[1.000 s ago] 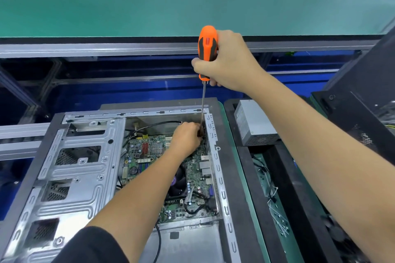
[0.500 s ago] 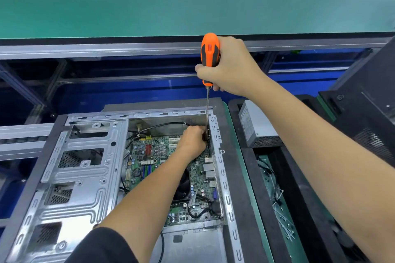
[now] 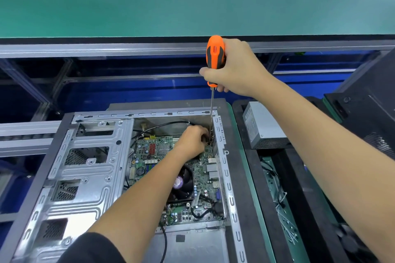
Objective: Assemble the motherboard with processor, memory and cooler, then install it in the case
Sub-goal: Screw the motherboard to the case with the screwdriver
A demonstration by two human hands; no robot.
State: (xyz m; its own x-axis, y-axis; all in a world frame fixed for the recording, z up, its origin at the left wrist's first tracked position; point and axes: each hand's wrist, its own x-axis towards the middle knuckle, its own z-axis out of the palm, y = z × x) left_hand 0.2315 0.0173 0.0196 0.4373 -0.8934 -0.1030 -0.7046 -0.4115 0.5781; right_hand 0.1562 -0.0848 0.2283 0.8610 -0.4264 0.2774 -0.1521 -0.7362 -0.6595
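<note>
A green motherboard (image 3: 158,149) lies inside the open metal case (image 3: 89,177), with a black cooler fan (image 3: 181,183) mounted near its middle. My right hand (image 3: 235,70) is closed around the orange and black handle of a screwdriver (image 3: 214,55), held upright above the case. Its thin shaft runs down to the board's far right corner. My left hand (image 3: 192,141) is down in that corner, fingers pinched around the shaft's tip. The tip itself and any screw are hidden by those fingers.
A grey power supply (image 3: 263,128) rests on the black tray to the right. Loose cable ties (image 3: 286,226) lie in the tray below it. A black case panel (image 3: 367,109) stands at the far right. A green conveyor surface (image 3: 192,0) spans the back.
The view has shifted, so case and hands sit slightly lower and to the right in frame. Both hands keep the same hold at the board's far right corner.
</note>
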